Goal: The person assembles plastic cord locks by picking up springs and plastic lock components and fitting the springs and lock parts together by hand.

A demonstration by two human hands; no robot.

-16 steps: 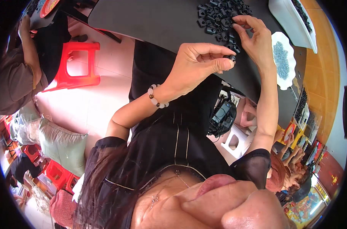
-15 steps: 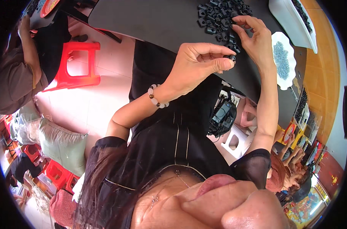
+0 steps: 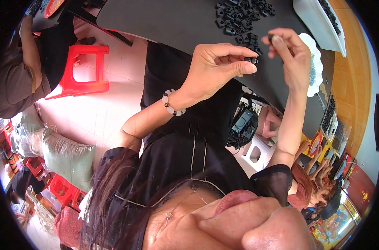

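Black part (image 3: 253, 61), small, one: pinched in the left hand (image 3: 216, 68), above the near edge of the surface (image 3: 156, 21). Grip: thumb and forefinger pressed together on it, presumably because it is small; its right end stays bare, facing the other hand.

Dark piece (image 3: 271, 38), small, one: in the right hand (image 3: 292, 58), raised to the right of the left hand and apart from it. Grip: a thumb-and-finger pinch, remaining fingers loosely curled.

Heap of black parts (image 3: 239, 16): on the surface, beyond the hands, seemingly put there for easy reach; a few lie at its near side.

White scalloped dish (image 3: 318, 58): right, partly behind the right hand, with bluish grains (image 3: 312, 71); its rim probably keeps them from scattering.

White bin (image 3: 316, 27): far right, dark contents, cut off by the frame.

Hard to make out: right fingers blurred, so the dark piece's shape cannot be told; left fingertips cover much of the black part; most grains hidden.
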